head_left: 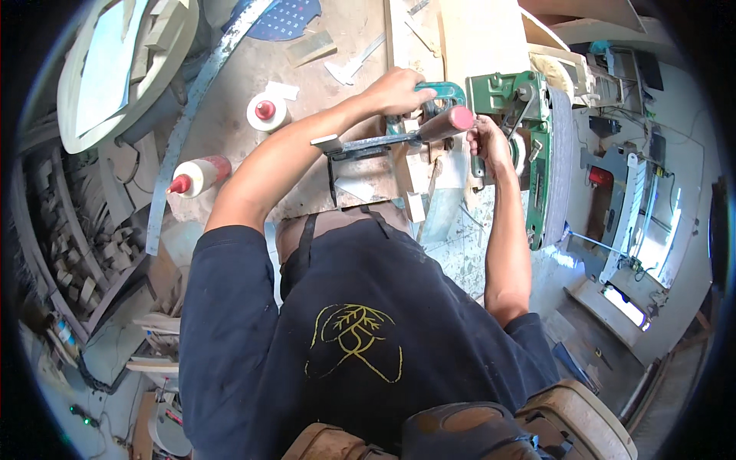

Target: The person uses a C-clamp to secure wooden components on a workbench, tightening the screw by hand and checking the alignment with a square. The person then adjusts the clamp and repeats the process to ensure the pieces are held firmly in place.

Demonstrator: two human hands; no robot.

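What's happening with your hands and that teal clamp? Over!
Left hand on teal clamp. Right hand curled beside red-ended handle, its hold unclear. Handle partly blocking the view between hands; green machine close on right. Over.

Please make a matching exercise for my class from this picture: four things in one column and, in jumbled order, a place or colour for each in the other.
Column 1
1. Left hand
2. Right hand
3. Lower-left bottle
4. Machine housing

Column 2
A. Green
B. At the left end of the teal frame
C. White with a red nozzle
D. Just below and right of the handle's reddish end in the picture

Right pairs: 1-B, 2-D, 3-C, 4-A.
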